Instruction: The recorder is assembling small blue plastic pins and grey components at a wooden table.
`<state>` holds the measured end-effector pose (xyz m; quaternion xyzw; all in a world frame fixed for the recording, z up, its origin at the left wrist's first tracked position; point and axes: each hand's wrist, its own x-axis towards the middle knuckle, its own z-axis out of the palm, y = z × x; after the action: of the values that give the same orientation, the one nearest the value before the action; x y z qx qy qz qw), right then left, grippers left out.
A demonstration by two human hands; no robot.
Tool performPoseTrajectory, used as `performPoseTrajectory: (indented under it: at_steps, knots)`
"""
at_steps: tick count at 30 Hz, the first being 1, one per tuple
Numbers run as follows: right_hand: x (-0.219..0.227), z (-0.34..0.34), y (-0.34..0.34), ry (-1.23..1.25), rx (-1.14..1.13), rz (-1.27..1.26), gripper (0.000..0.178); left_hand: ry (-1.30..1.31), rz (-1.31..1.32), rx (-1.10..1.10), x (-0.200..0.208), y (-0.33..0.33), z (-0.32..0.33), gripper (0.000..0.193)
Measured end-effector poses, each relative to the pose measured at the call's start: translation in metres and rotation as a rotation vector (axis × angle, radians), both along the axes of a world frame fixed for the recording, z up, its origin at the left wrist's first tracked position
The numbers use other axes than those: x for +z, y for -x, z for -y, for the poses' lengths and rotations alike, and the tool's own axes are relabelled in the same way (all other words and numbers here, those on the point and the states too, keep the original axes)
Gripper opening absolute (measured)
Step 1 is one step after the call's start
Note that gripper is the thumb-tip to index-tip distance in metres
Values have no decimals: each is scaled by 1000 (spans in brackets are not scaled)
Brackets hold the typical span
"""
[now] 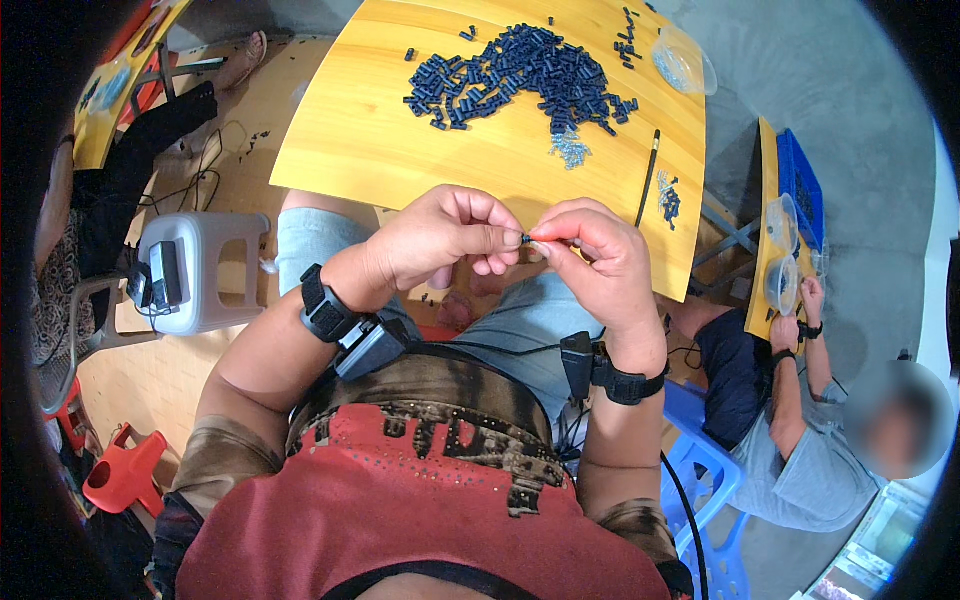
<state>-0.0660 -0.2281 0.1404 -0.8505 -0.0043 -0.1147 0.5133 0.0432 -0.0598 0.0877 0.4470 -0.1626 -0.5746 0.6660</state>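
Observation:
My left hand (455, 240) and my right hand (595, 255) meet over my lap, just off the near edge of the yellow table (350, 130). Between their fingertips is a small black cylindrical part (527, 239), pinched from both sides and mostly covered by fingers. Beyond them, a big heap of short black cylindrical parts (520, 75) lies on the table. Small shiny metal pieces (570, 148) form a pile at the heap's near side. To the right rest a thin black rod (650, 165) and a little group of black and metal pieces (669, 200).
A clear plastic tub (683, 60) with metal pieces stands at the table's far right. A grey stool (200, 270) holding a black device is at left, a red stool (125, 470) below it. On the right, a co-worker (790, 430) sits at another table with a blue tray (800, 185).

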Motion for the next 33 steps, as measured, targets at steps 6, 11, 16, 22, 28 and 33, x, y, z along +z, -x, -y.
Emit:
performPoseTrajectory:
  at_steps: [6,11,16,22,28,33]
  knots:
    - [5,4,-3,95,67,-31,11,-1,45,-49,1,-1,0,13]
    - [13,4,-5,150,106,-58,9,7,39,-61,-1,-1,1,13]
    - [14,5,-9,234,146,-60,6,-32,81,-43,0,1,2,12]
    - [16,1,-12,193,65,-123,8,-68,147,17,1,2,3,11]
    - [19,-1,-14,193,34,-144,10,-124,255,43,2,4,4,11]
    - [20,-2,-18,207,48,-168,11,-107,295,75,2,5,4,11]
